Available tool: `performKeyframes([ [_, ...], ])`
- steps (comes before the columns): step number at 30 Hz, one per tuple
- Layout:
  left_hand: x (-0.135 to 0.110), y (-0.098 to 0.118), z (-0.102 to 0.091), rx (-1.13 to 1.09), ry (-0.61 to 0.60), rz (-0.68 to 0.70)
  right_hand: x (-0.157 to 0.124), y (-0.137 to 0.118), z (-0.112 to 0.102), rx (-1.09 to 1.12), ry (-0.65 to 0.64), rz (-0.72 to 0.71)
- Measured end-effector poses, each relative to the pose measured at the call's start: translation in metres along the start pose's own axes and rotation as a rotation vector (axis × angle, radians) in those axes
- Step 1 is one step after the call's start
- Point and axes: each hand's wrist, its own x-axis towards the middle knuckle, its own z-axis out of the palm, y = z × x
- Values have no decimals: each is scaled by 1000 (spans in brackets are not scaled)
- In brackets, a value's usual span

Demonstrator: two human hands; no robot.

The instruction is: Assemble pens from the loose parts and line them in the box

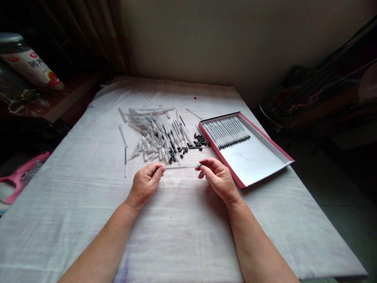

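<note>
A clear pen barrel (181, 167) is stretched level between my two hands above the cloth. My left hand (147, 181) pinches its left end between thumb and fingers. At the other end, my right hand (217, 177) grips the barrel near a dark tip, possibly a black end plug, mostly covered by the fingertips. Just beyond lies a heap of clear barrels and caps (153, 131), with ink refills among them. Small black plugs (200, 139) are scattered on the heap's right side. To the right, a shallow red-edged box lid (259, 167) holds a row of pens (228, 131) with black ends.
A white cloth (88, 196) covers the table. One barrel and a refill (125, 155) lie apart on the left. A small red piece (195, 98) sits far back. Pink-handled scissors (20, 177) are at the left edge; a labelled jar (29, 63) stands on a side table.
</note>
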Motion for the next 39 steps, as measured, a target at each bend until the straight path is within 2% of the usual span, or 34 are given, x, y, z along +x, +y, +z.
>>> performKeyframes([
  [14, -1, -1, 1, -6, 10, 14, 1, 2, 1, -15, 23, 28],
  [22, -2, -10, 7, -65, 53, 13, 3, 6, 3, -15, 72, 71],
  [26, -3, -9, 8, -80, 15, 19, 0, 4, 4, -57, -29, 72],
  [29, -4, -3, 8, -22, -57, 83, -3, 5, 5, -209, -151, 13],
  [31, -3, -1, 6, 24, -73, 114, -4, 7, 6, -286, -169, -40],
  [36, 11, -8, -1, 164, 85, 131, 1, 10, 0, -320, 8, -59],
  [39, 21, -14, -1, 321, 87, 265, 4, 10, -3, -304, 49, -21],
])
